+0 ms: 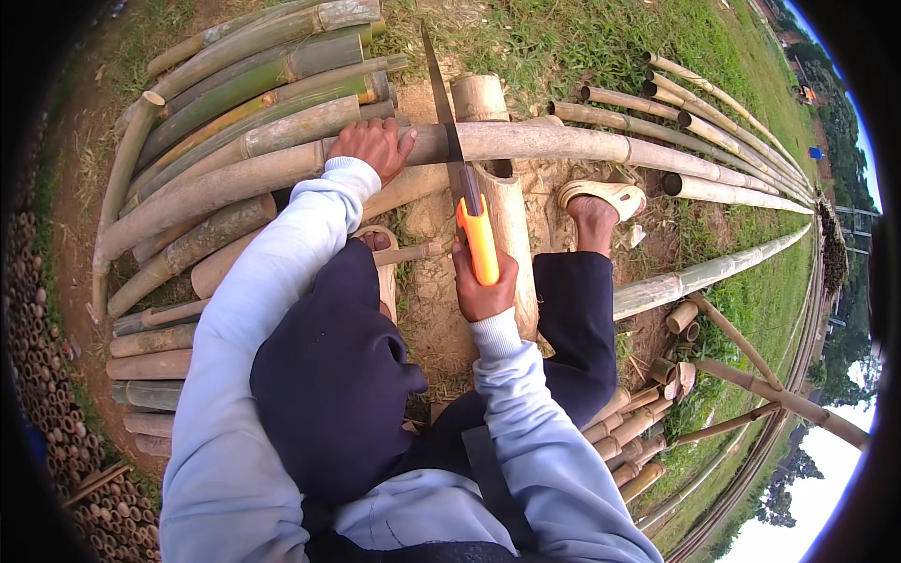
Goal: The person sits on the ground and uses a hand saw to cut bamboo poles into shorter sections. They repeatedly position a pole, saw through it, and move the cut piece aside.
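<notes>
My right hand (481,286) grips the orange handle of a hand saw (449,122). Its long blade runs away from me and crosses a long bamboo pole (563,144) that lies left to right. My left hand (374,145) presses flat on that same pole, just left of the blade. The pole rests across a thick bamboo log (510,220) that points away from me. My right foot in a pale sandal (603,197) stands beside the log, under the pole. Both sleeves are light blue.
A stack of green and brown bamboo poles (253,75) lies to the upper left. Long thin poles (723,122) fan out on the grass at the right. Short cut bamboo pieces (638,432) lie by my right leg, and bamboo ends (47,375) are piled at far left.
</notes>
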`<state>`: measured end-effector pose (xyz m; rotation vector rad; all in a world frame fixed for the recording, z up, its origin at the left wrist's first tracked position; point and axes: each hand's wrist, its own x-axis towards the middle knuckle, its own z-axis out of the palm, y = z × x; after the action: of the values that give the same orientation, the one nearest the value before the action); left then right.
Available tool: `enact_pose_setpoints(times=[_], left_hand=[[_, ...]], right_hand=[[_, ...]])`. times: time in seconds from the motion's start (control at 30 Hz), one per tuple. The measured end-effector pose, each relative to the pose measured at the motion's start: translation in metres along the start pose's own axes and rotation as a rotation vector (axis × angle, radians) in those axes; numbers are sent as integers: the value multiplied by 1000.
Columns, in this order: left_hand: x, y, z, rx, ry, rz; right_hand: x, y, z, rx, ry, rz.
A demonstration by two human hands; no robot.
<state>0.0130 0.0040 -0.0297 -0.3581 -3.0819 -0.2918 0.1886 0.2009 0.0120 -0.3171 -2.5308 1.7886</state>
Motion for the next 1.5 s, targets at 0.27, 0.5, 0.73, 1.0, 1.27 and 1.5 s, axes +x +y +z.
enact_pose_setpoints(times=[0.27,0.5,0.73,1.0,1.27,1.5], left_hand=[[-7,-24,15,82,41,-11],[-2,-16,12,43,-3,-19],[-3,-20,-2,8,-59,-37],[-18,-12,10,56,-91,-41],[-1,-20,3,11,-63,-43],[-12,-20,9,39,15,-59]], right_hand=[[-166,-11,-62,-39,-11,108],[-35,-13,-17,-34,-28,39],[-75,0,-33,-22,-56,54],[-99,-3,-50,-99,-17,66],[-33,11,-18,3,-108,62],[-149,23,-51,178,-38,48]])
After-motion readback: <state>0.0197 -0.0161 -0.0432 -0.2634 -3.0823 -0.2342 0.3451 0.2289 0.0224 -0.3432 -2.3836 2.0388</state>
